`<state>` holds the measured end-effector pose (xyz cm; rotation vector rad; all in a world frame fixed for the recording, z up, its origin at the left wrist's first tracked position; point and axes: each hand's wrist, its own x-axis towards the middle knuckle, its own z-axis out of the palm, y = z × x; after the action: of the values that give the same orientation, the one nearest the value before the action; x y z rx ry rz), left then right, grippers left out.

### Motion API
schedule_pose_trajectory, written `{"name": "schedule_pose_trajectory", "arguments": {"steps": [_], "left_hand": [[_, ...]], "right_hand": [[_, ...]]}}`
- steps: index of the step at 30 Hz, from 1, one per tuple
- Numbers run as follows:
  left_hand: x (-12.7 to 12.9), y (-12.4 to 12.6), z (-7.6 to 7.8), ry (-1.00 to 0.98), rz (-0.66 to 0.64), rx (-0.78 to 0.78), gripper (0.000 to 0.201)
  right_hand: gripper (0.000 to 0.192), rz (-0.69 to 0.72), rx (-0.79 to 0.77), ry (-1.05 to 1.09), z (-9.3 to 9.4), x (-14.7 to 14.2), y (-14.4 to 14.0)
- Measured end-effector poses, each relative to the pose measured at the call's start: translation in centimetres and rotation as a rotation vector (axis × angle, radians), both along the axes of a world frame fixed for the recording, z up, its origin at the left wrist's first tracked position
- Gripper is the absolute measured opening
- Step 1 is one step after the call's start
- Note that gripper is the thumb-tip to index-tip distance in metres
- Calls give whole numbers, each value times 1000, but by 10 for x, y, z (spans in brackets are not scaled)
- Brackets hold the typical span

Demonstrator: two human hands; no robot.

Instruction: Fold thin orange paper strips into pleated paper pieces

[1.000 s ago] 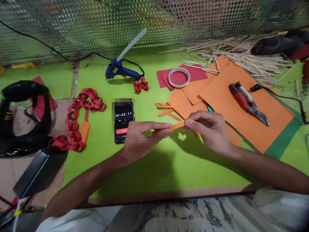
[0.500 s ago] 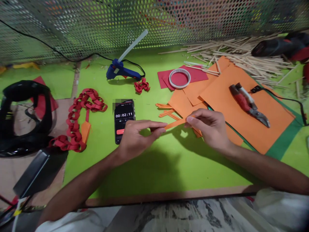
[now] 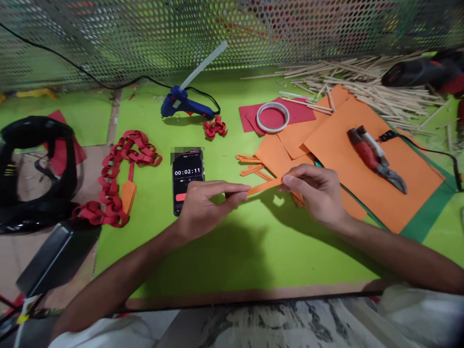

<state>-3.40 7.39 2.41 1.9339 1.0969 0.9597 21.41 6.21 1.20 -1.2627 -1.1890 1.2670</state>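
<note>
An orange paper strip point(image 3: 264, 186) is stretched between my two hands above the green tabletop. My left hand point(image 3: 210, 205) pinches its left end between thumb and fingers and partly covers a phone point(image 3: 187, 170) showing a timer. At the strip's other end, my right hand point(image 3: 314, 193) is closed in a pinch. Behind the strip lie several folded orange strips point(image 3: 253, 169), next to orange paper sheets point(image 3: 277, 157). A red paper chain point(image 3: 108, 179) curves on the left, with an orange paper piece point(image 3: 128, 195) beside it.
A blue glue gun point(image 3: 184, 107) with its stick lies at the back, near a short red chain piece point(image 3: 215, 127). Tape point(image 3: 273, 117) rests on red paper. Red-handled pruning shears point(image 3: 377, 159) lie on the orange sheets, below many thin wooden sticks point(image 3: 348, 77). A black adapter point(image 3: 47, 258) is at left.
Both hands keep hold of the orange strip in nearly the same pose. The view has shifted slightly; nothing on the table has visibly moved.
</note>
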Motion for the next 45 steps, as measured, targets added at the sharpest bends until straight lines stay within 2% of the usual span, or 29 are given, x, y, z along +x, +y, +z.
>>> {"name": "schedule_pose_trajectory", "arguments": {"steps": [5, 10, 16, 20, 23, 27, 29, 32, 39, 45], "left_hand": [[-3, 1, -2, 90, -1, 28, 11], [-8, 1, -12, 284, -50, 138, 12], [-11, -1, -31, 622, -167, 340, 17], [-8, -5, -30, 836, -212, 457, 17], [-4, -9, -25, 954, -208, 578, 15], [4, -15, -21, 1068, -105, 771, 16], [7, -19, -23, 1042, -156, 883, 19], [11, -27, -28, 968, -328, 979, 27], [24, -43, -35, 982, -405, 890, 40], [27, -46, -40, 968, -386, 851, 50]], "right_hand": [[18, 68, -32, -85, 1, 1, 4], [25, 192, 7, -361, -8, 1, 8], [18, 335, 310, -935, -25, -4, 5], [20, 376, 414, -1138, -30, -7, 2], [20, 386, 447, -1170, -30, -7, 1], [19, 366, 466, -1181, -30, -7, 2], [18, 358, 474, -1177, -30, -7, 3], [18, 346, 490, -1171, -30, -7, 3], [19, 338, 560, -1197, -33, -8, 0], [20, 337, 586, -1190, -34, -8, 0]]}}
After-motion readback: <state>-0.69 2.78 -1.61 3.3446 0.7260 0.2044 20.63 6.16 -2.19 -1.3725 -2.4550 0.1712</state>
